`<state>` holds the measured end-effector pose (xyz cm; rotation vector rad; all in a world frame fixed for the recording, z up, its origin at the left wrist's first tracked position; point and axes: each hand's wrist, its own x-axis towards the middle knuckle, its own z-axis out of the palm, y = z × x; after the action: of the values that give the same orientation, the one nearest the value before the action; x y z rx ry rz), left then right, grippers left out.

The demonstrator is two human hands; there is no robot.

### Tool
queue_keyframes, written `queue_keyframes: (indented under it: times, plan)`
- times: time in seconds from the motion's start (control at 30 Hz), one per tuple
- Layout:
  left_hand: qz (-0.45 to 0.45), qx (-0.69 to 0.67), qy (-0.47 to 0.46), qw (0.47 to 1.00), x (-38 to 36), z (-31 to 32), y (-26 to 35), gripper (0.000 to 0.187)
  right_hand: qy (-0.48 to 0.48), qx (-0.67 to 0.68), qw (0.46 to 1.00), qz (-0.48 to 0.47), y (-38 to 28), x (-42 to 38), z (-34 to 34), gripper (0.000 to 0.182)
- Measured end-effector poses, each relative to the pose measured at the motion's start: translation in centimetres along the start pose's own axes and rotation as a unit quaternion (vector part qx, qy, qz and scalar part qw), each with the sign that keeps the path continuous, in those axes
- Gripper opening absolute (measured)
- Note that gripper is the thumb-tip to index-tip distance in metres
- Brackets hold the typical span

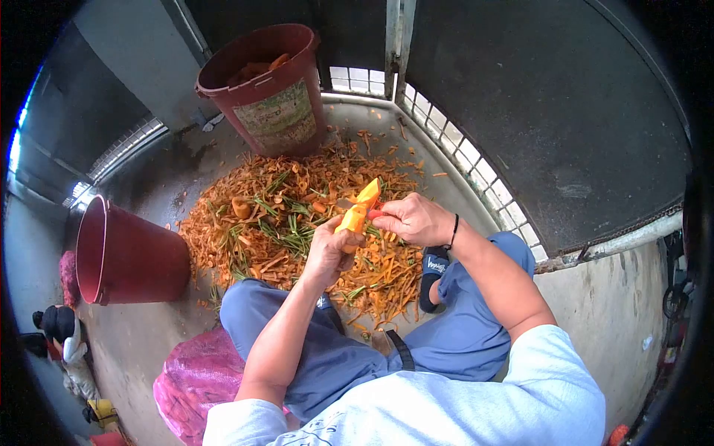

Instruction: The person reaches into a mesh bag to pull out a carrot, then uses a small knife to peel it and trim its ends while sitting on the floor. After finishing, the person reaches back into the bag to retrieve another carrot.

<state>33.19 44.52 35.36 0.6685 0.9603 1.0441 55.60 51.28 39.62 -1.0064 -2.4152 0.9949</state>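
My left hand is wrapped round the lower part of a peeled, bright orange carrot. Its upper piece tilts away to the right. In my right hand is a red-handled knife, gripped close against the carrot. A bit of grey blade shows at the carrot's left side; the rest is hidden. Below both hands spreads a big heap of carrot peelings, with green stalks and cut ends mixed in.
A dark red bucket with carrots inside stands behind the heap. Another red bucket leans at the left. A pink mesh sack lies beside my left knee. Dark panels with a white grille border the right. Another person is at the far left.
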Motion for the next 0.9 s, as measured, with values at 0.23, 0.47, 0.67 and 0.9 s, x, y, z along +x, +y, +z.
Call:
queue_keyframes:
  times: [0.23, 0.47, 0.67, 0.9]
  plan:
    - [0.016, -0.034, 0.003, 0.999, 0.1, 0.3, 0.8, 0.051, 0.147, 0.003, 0.986, -0.083, 0.3, 0.2, 1.5, 0.028]
    - [0.032, -0.012, -0.004, 0.999, 0.5, -0.3, 1.1, 0.051, 0.135, -0.005, 0.988, -0.075, -0.8, 0.2, 0.6, 0.028]
    - [0.034, -0.051, 0.012, 0.998, 0.3, -1.3, 1.2, 0.053, 0.205, 0.135, 0.966, 0.088, -1.7, -0.1, -2.1, 0.019]
    - [0.037, -0.077, 0.038, 0.996, 0.2, -0.2, 0.4, 0.040, 0.232, -0.214, 0.931, -0.184, -1.4, 0.6, 1.9, 0.019]
